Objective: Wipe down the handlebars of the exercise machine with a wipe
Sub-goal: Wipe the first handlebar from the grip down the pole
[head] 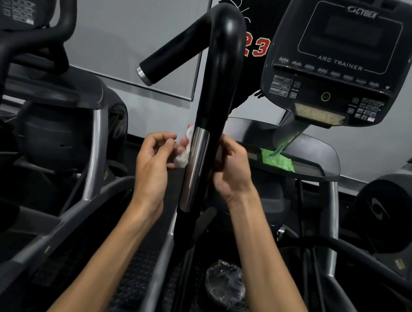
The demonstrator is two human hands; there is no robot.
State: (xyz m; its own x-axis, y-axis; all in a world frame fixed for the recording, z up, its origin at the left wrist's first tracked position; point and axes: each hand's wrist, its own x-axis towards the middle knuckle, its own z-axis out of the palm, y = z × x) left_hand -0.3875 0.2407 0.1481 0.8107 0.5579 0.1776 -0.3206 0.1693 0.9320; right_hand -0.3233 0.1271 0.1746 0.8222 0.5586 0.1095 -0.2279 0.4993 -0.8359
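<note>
Handlebar: the black handlebar [221, 61] rises up the middle of your view, bends over at the top and ends in a grip pointing down to the left; its chrome sleeve [194, 170] sits between your two hands.
Wipe: the white wipe [184, 150] is bunched against the left side of the chrome sleeve, touching it, just right of your left fingertips.
Left hand: your left hand [153, 159] is left of the bar, its fingers [167, 141] curled with the tips at the wipe's edge; you cannot tell from here whether they actually pinch it.
Right hand: your right hand [232, 169] is curled round the right side of the bar, fingers going behind it; a pale strip shows at them, possibly more of the wipe, but that is unclear.
Wipe packet: a green wipe packet [276, 160] lies on the machine's ledge [312, 154], right of your right hand and apart from it.
Console: the Arc Trainer console [343, 58] stands far right, above the ledge.
</note>
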